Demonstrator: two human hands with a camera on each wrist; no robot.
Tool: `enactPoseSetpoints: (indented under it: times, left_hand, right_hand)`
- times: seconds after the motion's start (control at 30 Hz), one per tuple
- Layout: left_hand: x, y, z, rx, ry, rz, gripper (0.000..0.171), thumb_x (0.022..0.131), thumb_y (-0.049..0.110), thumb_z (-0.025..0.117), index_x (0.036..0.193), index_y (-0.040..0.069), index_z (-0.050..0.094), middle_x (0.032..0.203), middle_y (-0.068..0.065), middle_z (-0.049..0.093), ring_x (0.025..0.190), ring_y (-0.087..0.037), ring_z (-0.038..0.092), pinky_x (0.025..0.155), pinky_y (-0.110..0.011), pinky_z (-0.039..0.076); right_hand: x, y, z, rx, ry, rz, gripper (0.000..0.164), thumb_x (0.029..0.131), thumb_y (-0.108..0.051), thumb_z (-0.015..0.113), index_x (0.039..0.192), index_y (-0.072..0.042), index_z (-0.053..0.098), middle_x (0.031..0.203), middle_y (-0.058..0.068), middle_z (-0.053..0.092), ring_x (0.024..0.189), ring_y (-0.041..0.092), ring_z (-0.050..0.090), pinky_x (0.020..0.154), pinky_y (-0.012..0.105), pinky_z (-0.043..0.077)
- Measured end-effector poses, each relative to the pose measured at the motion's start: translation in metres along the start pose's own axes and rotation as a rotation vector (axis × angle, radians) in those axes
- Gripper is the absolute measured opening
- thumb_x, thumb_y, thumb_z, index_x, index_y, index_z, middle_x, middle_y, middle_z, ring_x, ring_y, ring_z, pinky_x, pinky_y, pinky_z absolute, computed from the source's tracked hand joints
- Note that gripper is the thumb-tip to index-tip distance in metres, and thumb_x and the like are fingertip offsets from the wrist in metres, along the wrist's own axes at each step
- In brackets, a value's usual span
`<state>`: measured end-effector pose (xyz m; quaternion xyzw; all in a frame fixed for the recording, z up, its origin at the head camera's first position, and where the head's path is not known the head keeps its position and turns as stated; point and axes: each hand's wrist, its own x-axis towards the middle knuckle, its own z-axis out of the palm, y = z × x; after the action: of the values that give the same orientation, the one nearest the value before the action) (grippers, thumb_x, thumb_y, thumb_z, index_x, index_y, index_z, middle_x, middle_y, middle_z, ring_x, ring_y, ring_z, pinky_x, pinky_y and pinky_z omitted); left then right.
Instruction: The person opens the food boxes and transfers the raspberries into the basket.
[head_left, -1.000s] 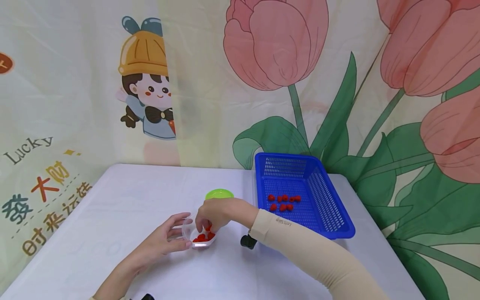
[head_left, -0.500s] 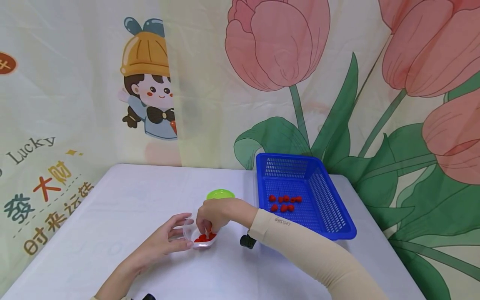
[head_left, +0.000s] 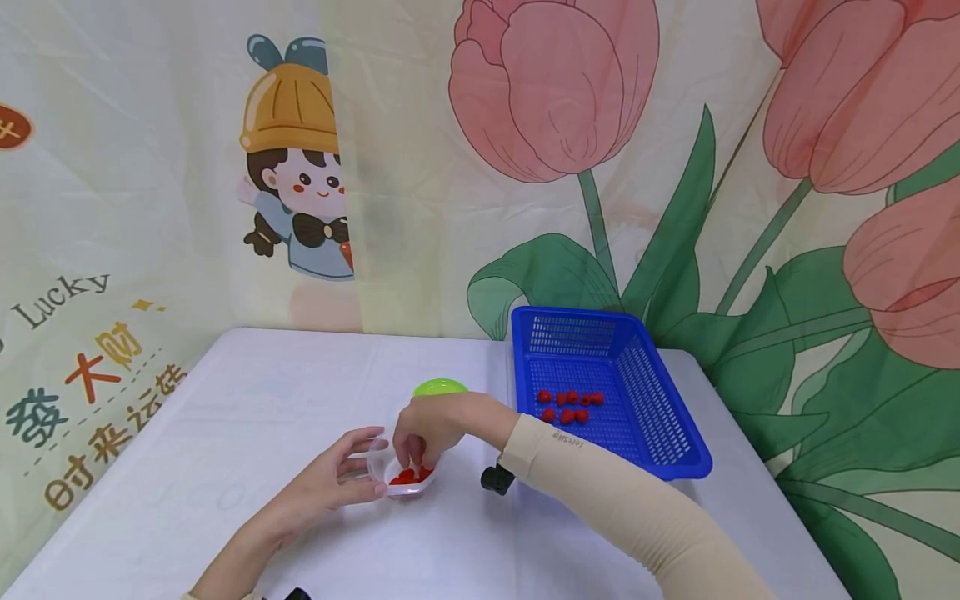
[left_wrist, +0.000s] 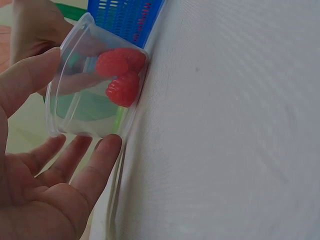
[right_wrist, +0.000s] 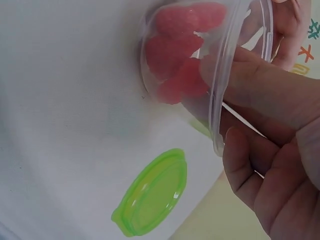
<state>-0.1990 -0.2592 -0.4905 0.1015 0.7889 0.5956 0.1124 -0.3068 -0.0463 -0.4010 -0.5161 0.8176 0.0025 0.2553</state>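
Observation:
A small clear plastic tub (left_wrist: 75,112) stands on the white table with several red raspberries (head_left: 405,477) in its bottom. My left hand (head_left: 341,475) holds the tub from the left, thumb at the near side and fingers spread along the far side. From above, my right hand (head_left: 438,423) reaches into the tub with its fingers pointing down. In the right wrist view its fingers pinch a raspberry (right_wrist: 185,82) low among the others; the hand partly covers the tub's far right side in the head view.
Behind the right hand lies a bright green lid (head_left: 440,386). A blue perforated basket (head_left: 656,387) at the right holds several more raspberries (head_left: 567,416). A printed curtain hangs behind the table's far edge.
The right hand's fingers have dipped slightly deeper into the tub, and the raspberry at their tips sits lower. The left hand keeps its hold on the tub.

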Motion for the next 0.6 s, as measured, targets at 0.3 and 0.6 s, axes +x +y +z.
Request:
enactPoseSetpoints:
  times: [0.3,0.6]
  left_hand:
    - [-0.0005,-0.0007,0.0002,-0.014,-0.006,0.015,0.087,0.092,0.019,0.085,0.163,0.011,0.034,0.161,-0.02,0.044,0.143,-0.041,0.05,0.1,-0.021,0.051]
    - [-0.0005,0.0007,0.0012,-0.001,0.005,0.016,0.085,0.092,0.02,0.084,0.162,0.01,0.036,0.16,-0.02,0.046,0.141,-0.04,0.052,0.1,-0.022,0.05]
  right_hand:
    - [-0.0005,0.0027,0.0017,0.003,0.0,-0.009,0.019,0.094,-0.007,0.081,0.107,-0.02,0.08,0.092,-0.012,0.074,0.084,0.002,0.065,0.076,0.014,0.053]
    - [0.0002,0.0005,-0.0008,-0.02,-0.013,0.0,0.021,0.092,-0.006,0.083,0.107,-0.02,0.081,0.088,-0.013,0.073,0.082,0.001,0.066,0.075,0.015,0.052]
